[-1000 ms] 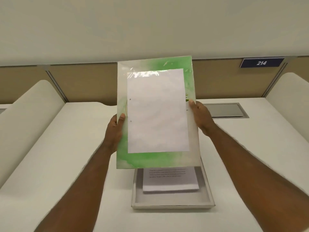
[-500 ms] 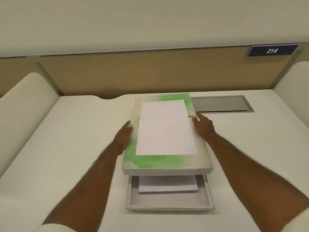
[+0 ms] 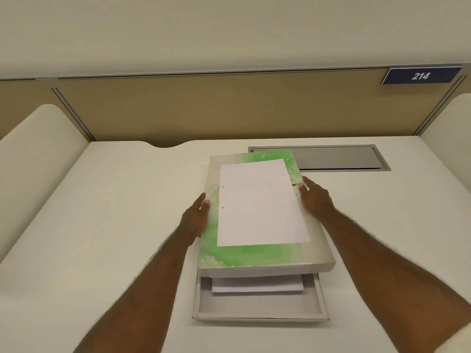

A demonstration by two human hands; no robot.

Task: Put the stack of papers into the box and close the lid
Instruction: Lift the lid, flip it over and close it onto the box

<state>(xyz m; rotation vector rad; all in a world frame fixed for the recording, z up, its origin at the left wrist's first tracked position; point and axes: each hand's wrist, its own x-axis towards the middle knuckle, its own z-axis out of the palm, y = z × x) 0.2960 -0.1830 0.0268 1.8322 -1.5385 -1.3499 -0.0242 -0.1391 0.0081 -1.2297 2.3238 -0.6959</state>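
Note:
A shallow grey box (image 3: 260, 310) lies on the white desk near its front edge. Inside it rests the stack of papers (image 3: 257, 286), only its near end showing. The lid (image 3: 254, 257), green and grey with a white sheet on top, lies almost flat over the far part of the box, slightly skewed, its near edge raised above the papers. My left hand (image 3: 195, 219) grips the lid's left side. My right hand (image 3: 314, 200) grips its right side.
A grey metal cable flap (image 3: 331, 157) is set into the desk (image 3: 114, 225) behind the lid. Tan partition panels (image 3: 229, 108) close off the back, with a blue "214" sign (image 3: 420, 75). Rounded white dividers stand left (image 3: 38, 149) and right.
The lid was held upright in front of me a second ago. Both hands have tipped it flat and lowered it over the box with the papers inside.

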